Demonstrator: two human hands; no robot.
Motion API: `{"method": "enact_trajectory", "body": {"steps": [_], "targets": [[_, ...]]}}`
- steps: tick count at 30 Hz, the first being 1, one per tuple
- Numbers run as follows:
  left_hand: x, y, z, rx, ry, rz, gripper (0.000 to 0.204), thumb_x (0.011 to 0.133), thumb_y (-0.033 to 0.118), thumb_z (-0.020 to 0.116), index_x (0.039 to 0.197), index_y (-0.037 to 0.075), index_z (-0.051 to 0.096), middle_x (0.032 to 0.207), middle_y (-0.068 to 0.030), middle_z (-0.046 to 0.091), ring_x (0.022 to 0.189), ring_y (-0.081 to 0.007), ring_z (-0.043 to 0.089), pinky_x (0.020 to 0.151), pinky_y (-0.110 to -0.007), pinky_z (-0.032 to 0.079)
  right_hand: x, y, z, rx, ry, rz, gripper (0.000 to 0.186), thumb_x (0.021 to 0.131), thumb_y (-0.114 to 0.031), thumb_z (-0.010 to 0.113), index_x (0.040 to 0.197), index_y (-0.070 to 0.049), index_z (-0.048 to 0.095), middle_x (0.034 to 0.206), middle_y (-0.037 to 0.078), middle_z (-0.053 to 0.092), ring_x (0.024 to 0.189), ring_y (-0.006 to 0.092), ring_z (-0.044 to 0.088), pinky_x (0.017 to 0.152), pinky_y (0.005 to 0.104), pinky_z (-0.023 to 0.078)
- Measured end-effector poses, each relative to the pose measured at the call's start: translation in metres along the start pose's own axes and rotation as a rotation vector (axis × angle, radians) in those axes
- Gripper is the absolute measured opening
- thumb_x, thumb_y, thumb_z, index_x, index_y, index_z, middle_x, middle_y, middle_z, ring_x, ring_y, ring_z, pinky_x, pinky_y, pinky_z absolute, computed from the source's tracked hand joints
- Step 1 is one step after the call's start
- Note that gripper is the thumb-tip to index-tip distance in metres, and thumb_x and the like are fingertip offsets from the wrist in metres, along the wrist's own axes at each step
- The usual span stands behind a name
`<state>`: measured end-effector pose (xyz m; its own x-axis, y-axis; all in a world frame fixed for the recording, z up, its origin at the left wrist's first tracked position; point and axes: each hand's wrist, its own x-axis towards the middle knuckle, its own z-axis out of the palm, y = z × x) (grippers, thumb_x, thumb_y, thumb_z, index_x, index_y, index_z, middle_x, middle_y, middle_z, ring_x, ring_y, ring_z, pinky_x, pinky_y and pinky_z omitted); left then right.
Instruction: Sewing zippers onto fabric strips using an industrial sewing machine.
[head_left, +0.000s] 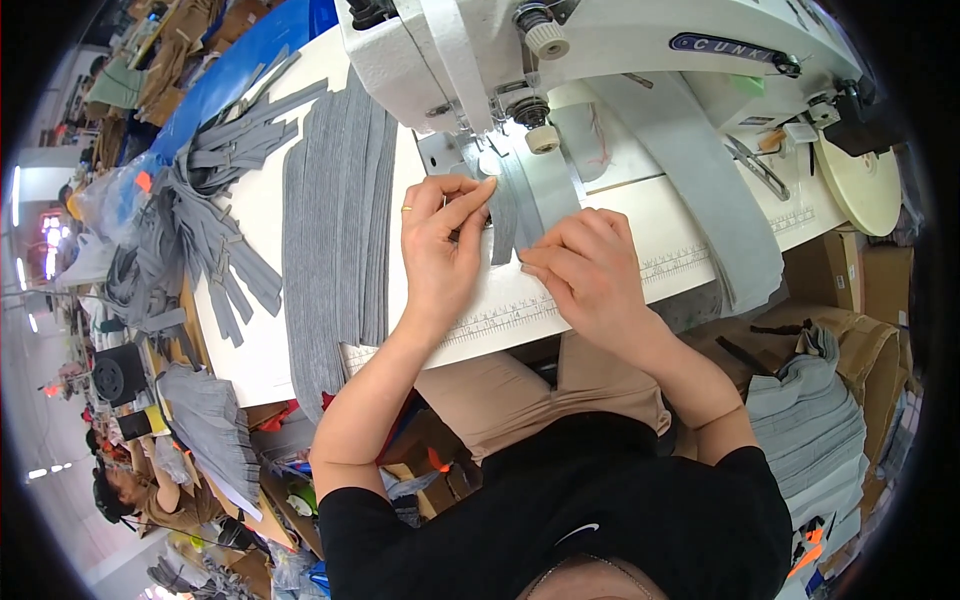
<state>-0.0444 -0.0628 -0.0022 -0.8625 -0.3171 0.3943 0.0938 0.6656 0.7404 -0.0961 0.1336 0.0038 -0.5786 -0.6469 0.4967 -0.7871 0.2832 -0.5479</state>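
A white sewing machine (460,60) stands over the table, its lit needle area just beyond my hands. A short dark grey fabric strip (504,225) lies below the needle, alongside a paler grey fabric piece (540,185). My left hand (445,240), with a ring on one finger, is closed in a pinch at the strip's left side, close to the presser foot. Partly hidden under its fingers is a small dark item. My right hand (590,270) is closed, fingertips pinched at the near lower edge of the pale fabric; exactly what they grip is mostly covered.
Long grey fabric strips (335,210) lie stacked left of my hands, with bundled grey straps (215,230) beyond. A wide pale grey band (690,170) hangs over the table's front edge. Tweezers (758,168) lie at right. Folded grey fabric (808,430) fills a box. Another person (165,500) sits far left.
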Motion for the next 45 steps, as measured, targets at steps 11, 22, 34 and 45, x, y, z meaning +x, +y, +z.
{"method": "enact_trajectory", "body": {"steps": [11, 22, 34, 45], "targets": [[0.0, 0.003, -0.002, -0.075, 0.055, -0.066, 0.023, 0.082, -0.004, 0.078, 0.103, 0.006, 0.082, 0.102, -0.0069, 0.075, 0.094, -0.0222, 0.065, 0.074, -0.032, 0.054, -0.001, -0.002, 0.005, -0.087, 0.028, -0.019, 0.016, 0.083, -0.01, 0.077, 0.099, -0.008, 0.075, 0.104, 0.0, 0.066, 0.101, 0.0201, 0.061, 0.095, 0.0416, 0.041], [-0.001, -0.001, 0.0, -0.077, 0.042, -0.075, 0.02, 0.084, 0.002, 0.08, 0.104, 0.007, 0.083, 0.104, -0.0061, 0.076, 0.098, -0.0237, 0.066, 0.085, -0.035, 0.053, 0.005, -0.006, 0.003, -0.203, -0.044, 0.003, 0.016, 0.089, -0.014, 0.074, 0.101, -0.006, 0.067, 0.137, 0.007, 0.063, 0.127, 0.0287, 0.054, 0.106, 0.049, 0.037], [0.001, -0.002, 0.003, -0.025, 0.01, -0.012, 0.014, 0.089, 0.006, 0.077, 0.103, 0.004, 0.079, 0.117, -0.0115, 0.073, 0.114, -0.0296, 0.062, 0.098, -0.04, 0.049, 0.016, -0.002, 0.006, -0.264, -0.056, 0.076, 0.012, 0.097, -0.019, 0.068, 0.103, -0.009, 0.065, 0.14, 0.008, 0.062, 0.132, 0.029, 0.052, 0.111, 0.0506, 0.031], [0.002, -0.001, 0.002, -0.006, 0.004, 0.007, 0.013, 0.091, 0.008, 0.076, 0.103, 0.005, 0.077, 0.12, -0.0115, 0.071, 0.119, -0.0299, 0.059, 0.1, -0.04, 0.048, 0.02, 0.059, -0.087, -0.742, 0.097, 0.278, 0.022, 0.092, -0.012, 0.071, 0.113, -0.006, 0.069, 0.11, 0.009, 0.064, 0.106, 0.0299, 0.06, 0.093, 0.0434, 0.047]]}}
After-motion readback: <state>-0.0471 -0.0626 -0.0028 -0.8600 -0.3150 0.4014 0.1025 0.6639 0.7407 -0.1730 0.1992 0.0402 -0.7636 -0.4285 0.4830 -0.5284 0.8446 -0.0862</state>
